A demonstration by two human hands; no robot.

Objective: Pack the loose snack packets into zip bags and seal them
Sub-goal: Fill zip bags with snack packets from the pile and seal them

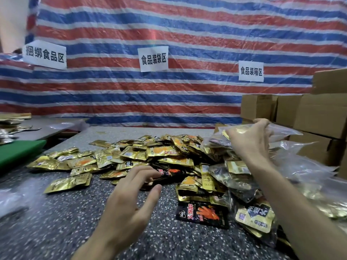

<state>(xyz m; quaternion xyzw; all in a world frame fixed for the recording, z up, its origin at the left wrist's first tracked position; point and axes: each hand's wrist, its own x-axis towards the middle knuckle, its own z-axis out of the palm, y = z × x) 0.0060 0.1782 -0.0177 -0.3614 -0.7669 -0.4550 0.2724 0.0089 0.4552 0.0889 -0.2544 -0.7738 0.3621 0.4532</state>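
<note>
A heap of loose gold snack packets (pixel 142 156) covers the middle of the speckled table (pixel 56 222), with a black packet (pixel 203 214) lying at its near edge. My left hand (pixel 131 196) hovers over the heap's front, fingers spread and holding nothing. My right hand (pixel 249 139) grips the top of a clear zip bag (pixel 221 147) filled with packets, held up at the right end of the heap. More filled clear bags (pixel 242 179) lie below my right forearm.
Cardboard boxes (pixel 300 113) are stacked at the right. A green board (pixel 16 152) and more gold packets sit at the left. A striped tarp (pixel 169 34) with three paper signs hangs behind. Loose clear plastic (pixel 13 196) lies at the near left.
</note>
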